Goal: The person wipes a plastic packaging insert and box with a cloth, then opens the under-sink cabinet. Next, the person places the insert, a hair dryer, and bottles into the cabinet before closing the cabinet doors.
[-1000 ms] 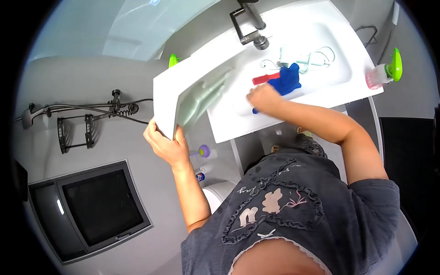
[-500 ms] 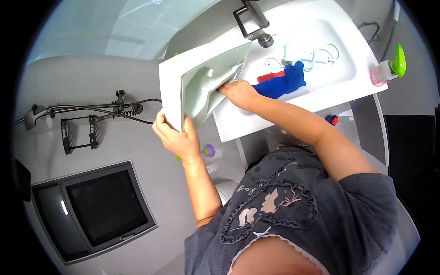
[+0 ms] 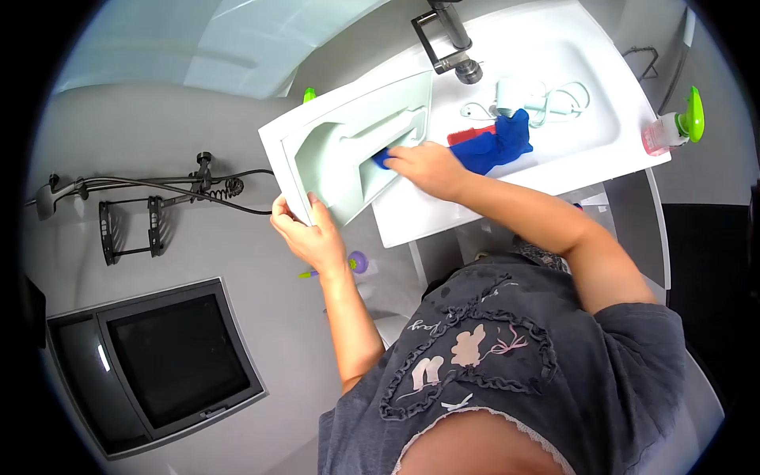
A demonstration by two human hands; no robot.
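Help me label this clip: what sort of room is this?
Most likely a bathroom. It has a white sink with a tap over it, a pump bottle on its edge, and what looks like a shower head on the wall.

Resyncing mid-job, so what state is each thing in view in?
Case: open, tilted
Left hand: gripping case edge
Right hand: fingers on blue item, grip unclear
Blue item: inside case, partly hidden
Blue cloth: crumpled
Comb: lying in sink
Cord: loosely looped
Faucet: no water visible
Pink bottle: upright
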